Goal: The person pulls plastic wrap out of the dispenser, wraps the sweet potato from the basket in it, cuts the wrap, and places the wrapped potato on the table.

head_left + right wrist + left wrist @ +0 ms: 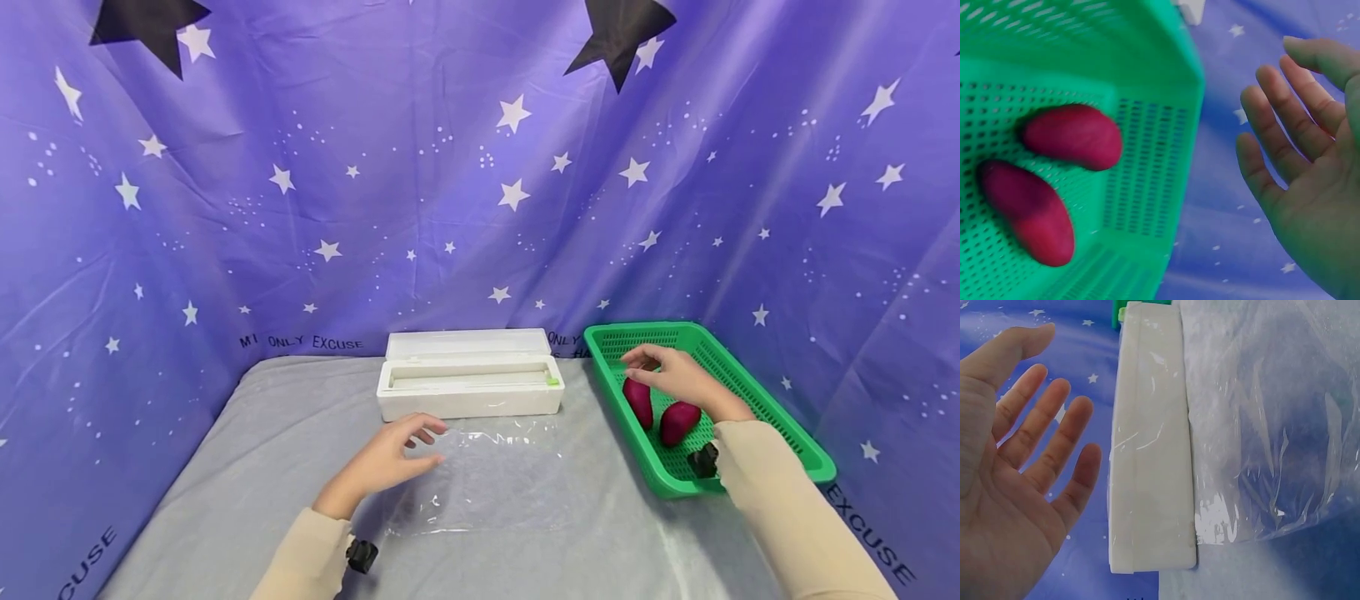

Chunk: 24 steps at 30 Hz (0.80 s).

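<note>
My left hand hovers over the left edge of a sheet of clear plastic film, fingers loosely bent and holding nothing. The film lies on the grey cloth in front of a long white box with its lid raised; in the left wrist view film also covers the box's front. My right hand is above the green basket, its fingers relaxed and nothing in them. Two smooth purplish-red, mango-shaped fruits lie apart on the basket floor, below that hand and not touched by it.
A small light-green piece sits at the box's right end. Grey cloth covers the table. A purple star-printed curtain closes off the back and both sides, and the basket stands near its right side.
</note>
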Tool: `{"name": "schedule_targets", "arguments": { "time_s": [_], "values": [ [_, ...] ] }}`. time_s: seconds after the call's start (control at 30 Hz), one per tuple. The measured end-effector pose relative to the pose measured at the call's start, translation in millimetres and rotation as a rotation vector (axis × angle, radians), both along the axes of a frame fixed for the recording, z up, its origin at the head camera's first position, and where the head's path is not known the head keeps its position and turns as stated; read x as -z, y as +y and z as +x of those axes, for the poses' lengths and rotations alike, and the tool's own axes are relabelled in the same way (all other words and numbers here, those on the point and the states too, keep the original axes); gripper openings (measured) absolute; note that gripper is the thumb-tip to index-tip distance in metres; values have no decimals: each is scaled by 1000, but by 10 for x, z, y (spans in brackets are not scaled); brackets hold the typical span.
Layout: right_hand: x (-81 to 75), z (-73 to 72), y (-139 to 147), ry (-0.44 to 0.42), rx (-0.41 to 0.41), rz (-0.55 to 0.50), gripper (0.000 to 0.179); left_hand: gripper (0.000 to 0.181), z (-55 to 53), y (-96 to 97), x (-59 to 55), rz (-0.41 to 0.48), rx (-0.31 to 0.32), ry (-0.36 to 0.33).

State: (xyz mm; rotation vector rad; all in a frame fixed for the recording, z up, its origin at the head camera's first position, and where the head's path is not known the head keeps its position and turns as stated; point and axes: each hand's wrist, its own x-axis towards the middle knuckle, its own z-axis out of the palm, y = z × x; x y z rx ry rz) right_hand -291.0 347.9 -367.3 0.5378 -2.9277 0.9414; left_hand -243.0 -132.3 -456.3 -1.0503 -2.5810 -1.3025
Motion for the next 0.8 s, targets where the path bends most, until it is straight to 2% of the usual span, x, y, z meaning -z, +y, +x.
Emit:
{"name": "schedule_targets", "arguments": {
  "time_s": [0.33, 0.67, 0.8],
  "values": [
    [194, -242, 178, -102, 46, 21, 46, 42, -16, 64, 59, 4, 13, -19],
    [324, -377, 300, -178, 73, 47, 65, 41, -24, 123, 112, 2, 30, -31],
    [403, -406, 360, -254, 107, 33, 72, 42, -35, 163, 128, -1, 34, -35]
  ]
}}
